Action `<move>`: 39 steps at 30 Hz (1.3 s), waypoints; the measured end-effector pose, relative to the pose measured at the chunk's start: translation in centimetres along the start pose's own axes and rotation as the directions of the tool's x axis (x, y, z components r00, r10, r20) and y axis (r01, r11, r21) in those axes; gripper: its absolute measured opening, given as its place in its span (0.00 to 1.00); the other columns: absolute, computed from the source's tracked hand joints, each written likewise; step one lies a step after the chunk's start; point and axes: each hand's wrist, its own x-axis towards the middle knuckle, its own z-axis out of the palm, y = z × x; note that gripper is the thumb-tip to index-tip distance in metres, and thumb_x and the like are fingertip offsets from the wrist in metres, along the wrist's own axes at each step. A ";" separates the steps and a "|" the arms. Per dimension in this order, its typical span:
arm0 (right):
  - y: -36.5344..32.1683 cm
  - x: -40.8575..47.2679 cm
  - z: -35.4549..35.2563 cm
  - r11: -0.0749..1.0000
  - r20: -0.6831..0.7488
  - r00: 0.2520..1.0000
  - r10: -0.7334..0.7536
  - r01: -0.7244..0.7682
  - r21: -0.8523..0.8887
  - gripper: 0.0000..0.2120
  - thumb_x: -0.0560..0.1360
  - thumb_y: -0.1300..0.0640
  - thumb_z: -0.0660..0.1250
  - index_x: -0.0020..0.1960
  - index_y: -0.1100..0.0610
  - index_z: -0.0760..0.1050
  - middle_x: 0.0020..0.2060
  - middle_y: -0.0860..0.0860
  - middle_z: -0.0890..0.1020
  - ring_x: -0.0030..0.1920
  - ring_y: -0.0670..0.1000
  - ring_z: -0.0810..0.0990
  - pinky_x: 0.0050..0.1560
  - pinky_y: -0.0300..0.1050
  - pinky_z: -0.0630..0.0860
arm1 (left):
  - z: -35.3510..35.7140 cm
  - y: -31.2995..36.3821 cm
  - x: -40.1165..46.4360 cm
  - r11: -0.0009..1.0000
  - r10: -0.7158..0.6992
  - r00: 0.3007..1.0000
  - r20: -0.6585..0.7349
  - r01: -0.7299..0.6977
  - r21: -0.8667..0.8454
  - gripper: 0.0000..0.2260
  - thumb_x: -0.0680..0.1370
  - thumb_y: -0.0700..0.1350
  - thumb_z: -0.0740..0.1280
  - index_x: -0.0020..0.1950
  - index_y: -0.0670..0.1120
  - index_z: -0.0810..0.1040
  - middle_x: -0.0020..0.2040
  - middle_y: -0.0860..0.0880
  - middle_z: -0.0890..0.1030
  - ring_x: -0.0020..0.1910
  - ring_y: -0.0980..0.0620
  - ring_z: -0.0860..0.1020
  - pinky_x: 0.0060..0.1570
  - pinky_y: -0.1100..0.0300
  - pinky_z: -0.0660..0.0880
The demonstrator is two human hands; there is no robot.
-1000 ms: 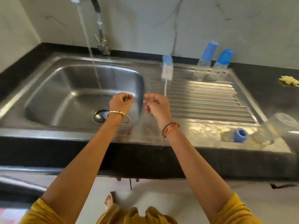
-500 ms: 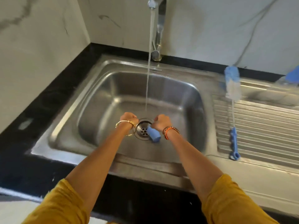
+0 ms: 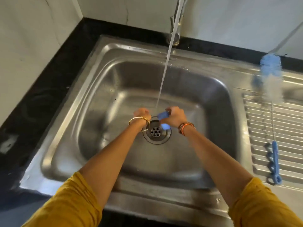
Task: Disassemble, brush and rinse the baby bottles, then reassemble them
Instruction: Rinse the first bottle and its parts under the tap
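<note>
Steel sink set in a black worktop, tap water streaming into the basin. No readable writing shows. Over the drain, the right hand curls round a small blue bottle part; the left hand, just beside it, is curled, contents unclear. A bottle brush lies on the drainboard, far right.

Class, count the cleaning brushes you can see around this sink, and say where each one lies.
1: a long blue-and-white bristled bottle brush with a blue handle, lying on the ridged steel draining board right of the basin. Others may lie out of frame.
</note>
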 end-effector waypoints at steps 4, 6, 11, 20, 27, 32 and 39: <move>-2.9 0.8 -1.1 0.935 -0.205 0.973 -0.107 0.168 0.312 0.21 0.64 0.64 0.76 0.55 0.59 0.76 0.47 0.51 0.78 0.46 0.48 0.75 0.34 0.21 0.68 | -1.1 1.1 0.5 0.977 0.138 0.988 -0.064 -0.147 -0.157 0.22 0.74 0.29 0.57 0.66 0.41 0.72 0.62 0.43 0.77 0.62 0.46 0.74 0.63 0.55 0.69; -4.3 1.1 -1.5 0.891 -0.279 0.954 -0.108 0.217 0.398 0.23 0.64 0.66 0.76 0.56 0.61 0.75 0.47 0.51 0.77 0.45 0.47 0.74 0.34 0.19 0.67 | -1.6 1.8 0.6 0.955 0.206 0.976 -0.070 -0.216 -0.205 0.23 0.73 0.29 0.57 0.67 0.42 0.72 0.62 0.44 0.77 0.62 0.45 0.74 0.63 0.53 0.70; -5.5 1.3 -2.2 0.831 -0.369 0.927 -0.066 0.256 0.494 0.22 0.68 0.62 0.74 0.61 0.61 0.73 0.52 0.54 0.79 0.49 0.49 0.77 0.43 0.23 0.70 | -2.9 3.4 0.5 0.879 0.299 0.950 -0.087 -0.310 -0.361 0.21 0.75 0.30 0.61 0.67 0.39 0.70 0.62 0.42 0.76 0.60 0.46 0.75 0.57 0.61 0.72; -5.7 1.4 -4.0 0.492 -0.107 0.973 0.204 -0.007 0.871 0.18 0.74 0.52 0.69 0.57 0.65 0.74 0.52 0.63 0.80 0.49 0.58 0.82 0.47 0.49 0.81 | -3.3 4.9 -0.3 0.661 0.224 0.958 -0.177 -0.283 -0.695 0.14 0.74 0.40 0.70 0.58 0.39 0.78 0.43 0.48 0.80 0.38 0.56 0.77 0.39 0.66 0.77; -6.5 0.5 -4.6 0.196 0.109 0.968 0.228 -0.155 0.968 0.15 0.77 0.54 0.64 0.57 0.63 0.71 0.45 0.61 0.79 0.49 0.59 0.81 0.45 0.48 0.78 | -4.2 6.5 -0.9 0.768 0.246 0.900 -0.360 -0.408 -0.494 0.14 0.70 0.42 0.73 0.55 0.42 0.81 0.45 0.48 0.80 0.45 0.52 0.79 0.50 0.55 0.78; -6.7 0.2 -5.6 0.446 -0.052 0.979 0.197 -0.042 0.894 0.13 0.78 0.56 0.63 0.59 0.61 0.73 0.47 0.53 0.75 0.49 0.52 0.73 0.50 0.43 0.73 | -4.7 6.7 -1.0 0.795 0.322 0.862 -0.392 -0.471 -0.383 0.11 0.76 0.42 0.65 0.57 0.42 0.79 0.48 0.45 0.80 0.44 0.52 0.76 0.48 0.61 0.76; -6.8 -1.4 -6.1 0.814 -0.487 0.836 -0.252 0.455 0.361 0.09 0.77 0.63 0.63 0.44 0.69 0.77 0.37 0.60 0.76 0.40 0.54 0.72 0.43 0.46 0.70 | -5.0 8.2 -0.9 0.542 -0.106 0.987 -0.124 -0.047 -0.839 0.17 0.76 0.55 0.65 0.44 0.40 0.73 0.36 0.44 0.77 0.25 0.54 0.76 0.21 0.67 0.71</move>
